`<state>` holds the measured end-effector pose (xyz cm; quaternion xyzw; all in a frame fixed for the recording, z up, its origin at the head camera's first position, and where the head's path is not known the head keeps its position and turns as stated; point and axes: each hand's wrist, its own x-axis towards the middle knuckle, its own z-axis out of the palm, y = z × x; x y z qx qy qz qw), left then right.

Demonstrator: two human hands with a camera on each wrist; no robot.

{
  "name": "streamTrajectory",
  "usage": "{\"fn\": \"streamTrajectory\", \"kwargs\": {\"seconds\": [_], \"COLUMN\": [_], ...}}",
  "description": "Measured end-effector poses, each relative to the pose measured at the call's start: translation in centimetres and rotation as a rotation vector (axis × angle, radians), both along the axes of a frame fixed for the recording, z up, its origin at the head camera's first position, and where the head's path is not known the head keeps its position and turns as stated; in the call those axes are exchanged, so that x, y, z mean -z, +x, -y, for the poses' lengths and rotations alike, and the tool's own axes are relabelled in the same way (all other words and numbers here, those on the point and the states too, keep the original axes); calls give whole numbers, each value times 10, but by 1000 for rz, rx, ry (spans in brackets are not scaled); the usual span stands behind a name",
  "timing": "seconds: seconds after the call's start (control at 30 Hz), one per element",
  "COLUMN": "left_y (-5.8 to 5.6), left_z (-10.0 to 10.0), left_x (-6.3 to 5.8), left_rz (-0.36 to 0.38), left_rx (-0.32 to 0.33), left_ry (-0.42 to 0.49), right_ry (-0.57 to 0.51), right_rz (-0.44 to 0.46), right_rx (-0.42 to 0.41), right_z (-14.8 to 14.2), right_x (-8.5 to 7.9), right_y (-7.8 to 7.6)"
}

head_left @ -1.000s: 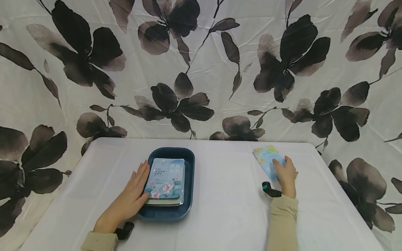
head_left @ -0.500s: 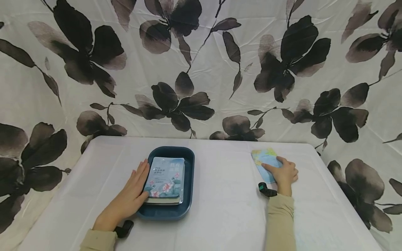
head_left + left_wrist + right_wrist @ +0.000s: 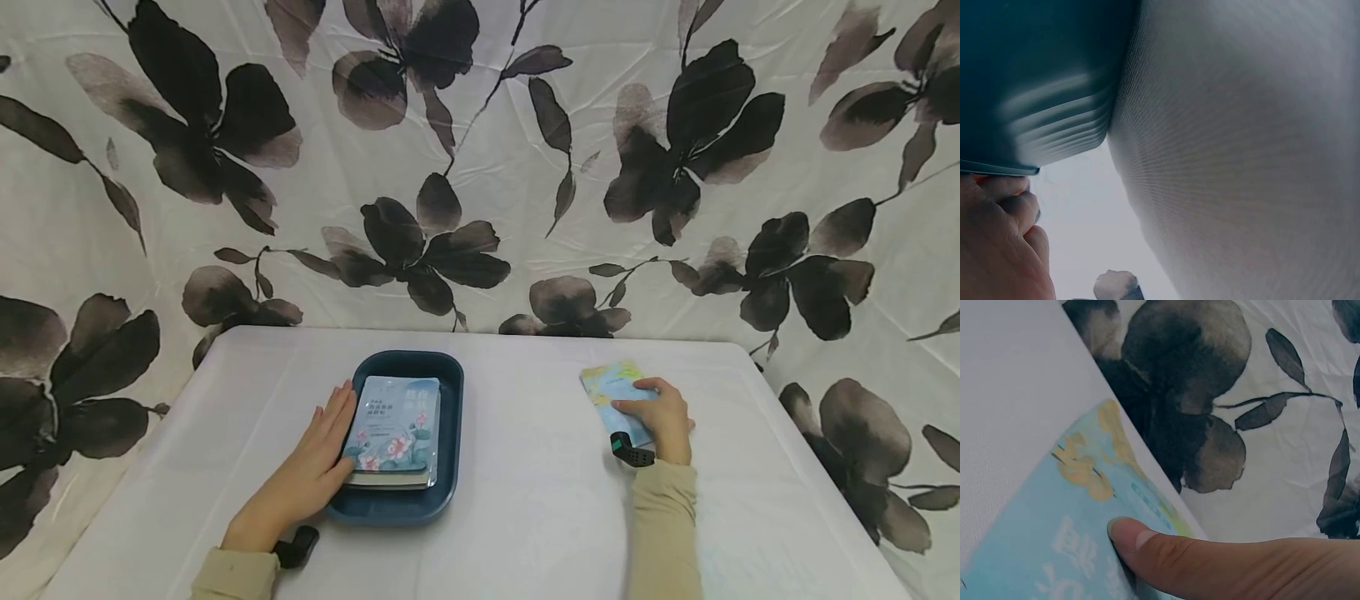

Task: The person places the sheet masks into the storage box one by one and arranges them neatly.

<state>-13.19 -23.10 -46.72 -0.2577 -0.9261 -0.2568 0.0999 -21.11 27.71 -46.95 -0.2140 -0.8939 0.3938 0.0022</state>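
My left hand (image 3: 300,475) lies with straight fingers along the left rim of a dark blue tray (image 3: 452,450). Inside the tray is a light blue book (image 3: 397,412) with pink lotus flowers on its cover. In the left wrist view the hand's knuckles (image 3: 1007,237) sit right under the tray's rim. On the right side of the table, my right hand (image 3: 666,417) grips a second light blue book (image 3: 609,388) with yellow-green patches. The thumb (image 3: 1172,553) lies across its cover in the right wrist view; the other fingers are mostly hidden there.
A white cloth covers the table (image 3: 525,467), whose far edge meets a hanging curtain (image 3: 555,167) printed with dark flowers. Black wrist cameras are strapped to the left wrist (image 3: 297,547) and right wrist (image 3: 632,450).
My right hand and the book with yellow-green patches have shifted left and slightly toward me. The left hand, the tray and the lotus book have stayed in place.
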Motion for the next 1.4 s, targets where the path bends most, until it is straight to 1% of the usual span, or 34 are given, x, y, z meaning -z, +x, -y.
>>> {"fn": "streamTrajectory", "kwargs": {"seconds": [0.13, 0.23, 0.33, 0.47, 0.57, 0.77, 0.97, 1.17, 1.33, 1.4], "left_y": [0, 0, 0, 0, 0, 1, 1, -1, -1, -1], "left_z": [0, 0, 0, 1, 1, 0, 0, 1, 1, 1], "left_x": [0, 0, 0, -1, -1, -1, -2, -1, 0, 0], "left_rz": [9, 14, 14, 20, 22, 32, 31, 12, 8, 7], "left_rx": [3, 0, -5, -7, -9, -14, -16, -8, -5, -3], "left_ry": [1, 1, -2, -5, -6, -6, -8, -2, 1, 2], "right_ry": [-64, -95, -230, -439, -513, -583, -619, -651, -709, -752], "right_rz": [-4, -14, -10, -6, -20, -24, -22, -29, -47, -60], "right_rx": [-9, -36, -59, -86, -111, -158, -168, -166, -176, -189], "right_z": [3, 5, 9, 16, 22, 30, 40, 47, 50, 53], "right_x": [-3, -3, -2, 1, 4, 6, 8, 10, 7, 5], "right_y": [1, 0, -2, -5, -8, -10, -13, -17, -17, -17]}}
